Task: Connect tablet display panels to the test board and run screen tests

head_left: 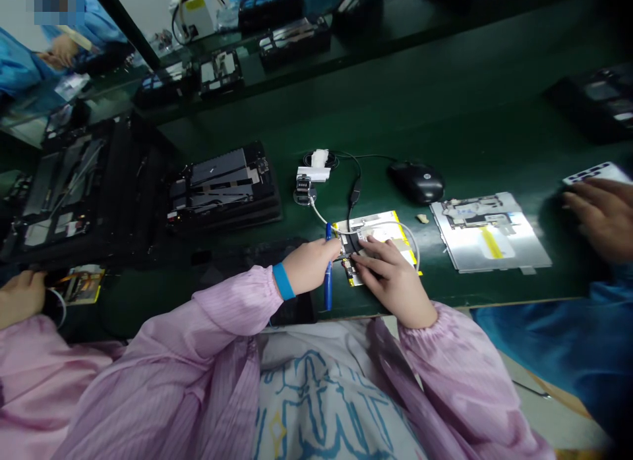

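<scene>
My left hand point(309, 265), with a blue band at its wrist, is closed with its fingertips at the left edge of a white, yellow-edged battery and circuit board assembly point(403, 234). A blue pen point(328, 298) sticks out above and below its fingers, upright in the view. From the other side my right hand point(393, 279) bends over the assembly. Its thumb and fingertips come together at a small black piece point(352, 242) on the board; what they pinch is hidden. A black cable point(353, 195) runs into that spot, and a white cable point(414, 239) loops around it.
A black mouse point(417, 182) and a silver panel with a board point(494, 232) lie to the right. Black trays with device parts point(222, 183) stand at left. Co-workers' hands are at both sides: one hand point(606, 213) at right, another point(22, 298) at left.
</scene>
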Tool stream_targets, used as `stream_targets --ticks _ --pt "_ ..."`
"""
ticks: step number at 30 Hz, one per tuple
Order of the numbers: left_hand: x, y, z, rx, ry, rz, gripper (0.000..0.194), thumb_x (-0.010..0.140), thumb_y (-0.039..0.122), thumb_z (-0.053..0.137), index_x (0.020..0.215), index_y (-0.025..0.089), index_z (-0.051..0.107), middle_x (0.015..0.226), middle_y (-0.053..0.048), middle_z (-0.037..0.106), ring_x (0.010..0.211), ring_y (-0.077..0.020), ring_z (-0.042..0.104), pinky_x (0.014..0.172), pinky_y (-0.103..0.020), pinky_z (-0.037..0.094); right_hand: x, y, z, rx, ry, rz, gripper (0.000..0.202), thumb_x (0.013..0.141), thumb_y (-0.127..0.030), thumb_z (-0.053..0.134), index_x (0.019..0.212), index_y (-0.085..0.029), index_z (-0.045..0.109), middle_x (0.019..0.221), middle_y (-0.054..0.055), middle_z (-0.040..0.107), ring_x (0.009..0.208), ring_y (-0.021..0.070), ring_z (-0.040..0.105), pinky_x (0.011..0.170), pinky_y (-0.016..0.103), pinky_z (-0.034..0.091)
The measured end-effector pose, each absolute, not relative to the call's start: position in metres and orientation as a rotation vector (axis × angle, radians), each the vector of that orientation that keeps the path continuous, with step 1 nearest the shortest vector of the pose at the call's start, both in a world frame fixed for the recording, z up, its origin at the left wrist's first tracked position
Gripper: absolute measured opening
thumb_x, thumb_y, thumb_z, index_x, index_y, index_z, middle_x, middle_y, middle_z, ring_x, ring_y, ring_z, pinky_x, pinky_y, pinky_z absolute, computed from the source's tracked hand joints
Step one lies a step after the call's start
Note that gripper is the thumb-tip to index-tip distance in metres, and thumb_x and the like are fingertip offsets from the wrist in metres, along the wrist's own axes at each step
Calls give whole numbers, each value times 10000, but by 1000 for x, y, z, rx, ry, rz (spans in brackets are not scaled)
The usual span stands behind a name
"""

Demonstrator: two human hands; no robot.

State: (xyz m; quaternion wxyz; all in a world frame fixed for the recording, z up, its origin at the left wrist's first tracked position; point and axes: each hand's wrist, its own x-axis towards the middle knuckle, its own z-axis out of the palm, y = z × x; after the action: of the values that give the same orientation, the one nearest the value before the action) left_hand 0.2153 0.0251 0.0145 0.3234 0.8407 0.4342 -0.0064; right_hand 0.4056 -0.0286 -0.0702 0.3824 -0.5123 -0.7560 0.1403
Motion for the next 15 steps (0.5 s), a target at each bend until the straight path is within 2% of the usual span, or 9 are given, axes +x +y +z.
stream_targets --ticks 15 --pt "216 24 13 2214 1157 21 184 845 36 416 746 187 451 695 -4 491 613 -149 461 593 -270 331 403 -29 -75 -1265 -2007 163 219 901 -211 538 1017 -156 715 1144 164 667 1184 317 592 1015 577 448"
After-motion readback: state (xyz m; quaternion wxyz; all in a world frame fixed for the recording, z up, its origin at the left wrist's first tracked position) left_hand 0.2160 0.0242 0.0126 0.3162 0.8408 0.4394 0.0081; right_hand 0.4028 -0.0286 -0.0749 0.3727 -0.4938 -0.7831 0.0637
